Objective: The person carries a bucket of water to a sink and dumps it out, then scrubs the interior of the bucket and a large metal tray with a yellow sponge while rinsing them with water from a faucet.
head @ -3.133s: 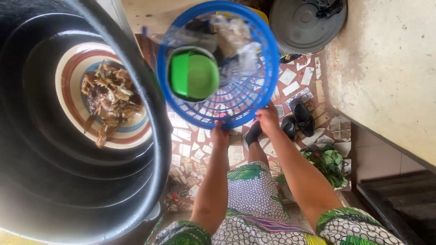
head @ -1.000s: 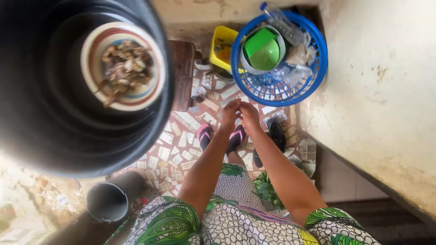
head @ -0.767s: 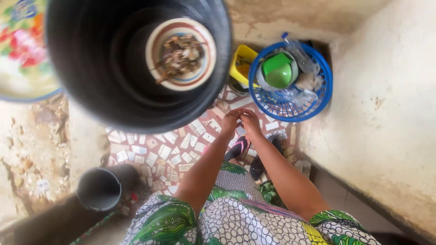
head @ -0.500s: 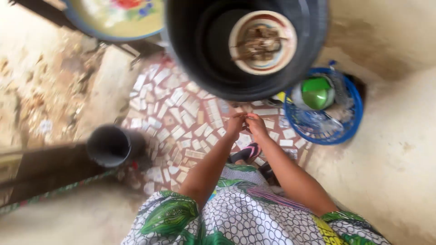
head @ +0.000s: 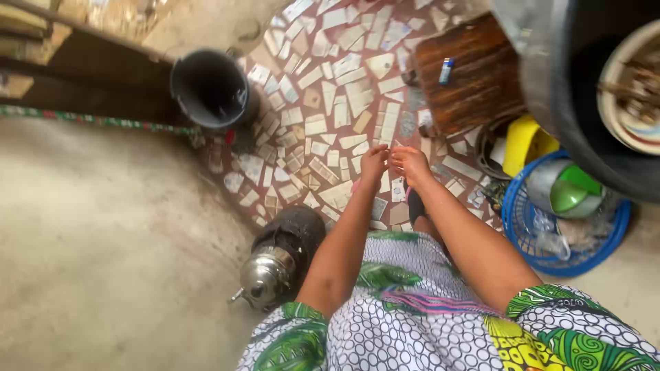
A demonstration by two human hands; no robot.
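My left hand (head: 373, 162) and my right hand (head: 410, 165) meet in front of me, fingertips touching, with nothing held in either. They hover over the broken-tile mosaic floor (head: 344, 103). To the right, a blue plastic basket (head: 514, 230) rests on the ground, holding a green bowl (head: 576, 196) and clear plastic pieces. A large black tub (head: 584, 96) at the upper right contains a plate (head: 629, 130) with dark food scraps. My patterned green and white dress fills the bottom of the view.
A black bucket (head: 210, 89) stands at the upper left. A wooden stool (head: 474, 79) carries a small blue and white tube (head: 446, 70). A yellow container (head: 526, 144) sits beside the basket. A sooty metal kettle (head: 268, 275) stands near my left arm on the concrete ground (head: 103, 240).
Three seconds ago both hands held the blue basket up; it now rests on the floor at my right. My hands have stayed joined while the view swung left.
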